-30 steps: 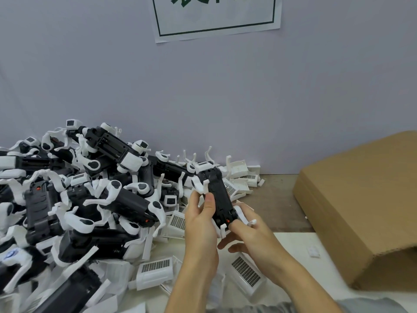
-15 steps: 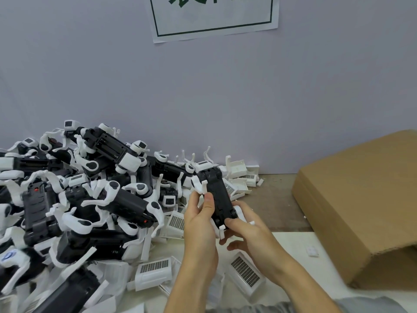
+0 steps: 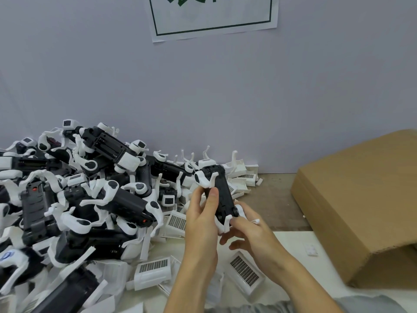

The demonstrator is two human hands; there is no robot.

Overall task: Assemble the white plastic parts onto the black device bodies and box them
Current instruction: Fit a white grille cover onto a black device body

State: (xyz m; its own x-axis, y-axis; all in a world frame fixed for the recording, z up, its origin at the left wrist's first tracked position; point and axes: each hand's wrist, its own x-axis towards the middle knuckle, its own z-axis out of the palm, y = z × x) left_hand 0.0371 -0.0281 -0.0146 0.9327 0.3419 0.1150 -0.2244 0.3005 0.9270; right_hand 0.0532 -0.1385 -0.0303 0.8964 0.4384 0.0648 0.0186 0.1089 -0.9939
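White paper sign with a dark green border (image 3: 214,16) taped to the pale wall, green characters cut off at the top edge, nothing legible, small markings on black device bodies too blurred

head: one wide-angle view from the person's head | faces forward and down | near the hands (image 3: 203,224) | wall (image 3: 203,98) behind | no second view
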